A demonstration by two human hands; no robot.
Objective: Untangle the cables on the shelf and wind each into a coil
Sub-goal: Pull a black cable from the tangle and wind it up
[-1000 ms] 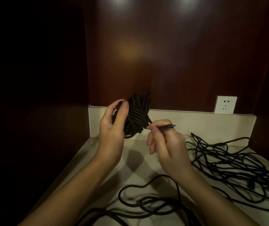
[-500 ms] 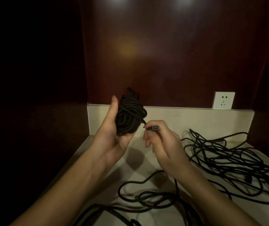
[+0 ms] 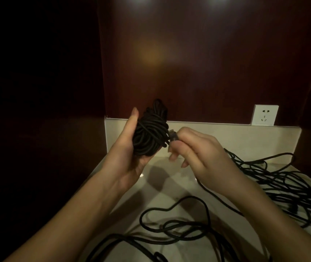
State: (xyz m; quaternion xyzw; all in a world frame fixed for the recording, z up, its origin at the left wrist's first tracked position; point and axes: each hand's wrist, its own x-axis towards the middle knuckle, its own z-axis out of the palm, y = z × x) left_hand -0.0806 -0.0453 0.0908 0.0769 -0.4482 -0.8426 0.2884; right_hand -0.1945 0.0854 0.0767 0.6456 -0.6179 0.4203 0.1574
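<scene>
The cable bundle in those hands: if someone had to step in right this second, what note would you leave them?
Left hand: grips the wound black coil, held up above the shelf.
Right hand: pinches the cable's connector end right against the coil.
Done: one cable is wound into a coil, apart from its end.
Left: secure that end and set the coil down. Then untangle and coil the loose cables lying in front and the bigger tangle on the right of the shelf. How many cables those hold I cannot tell.
</scene>
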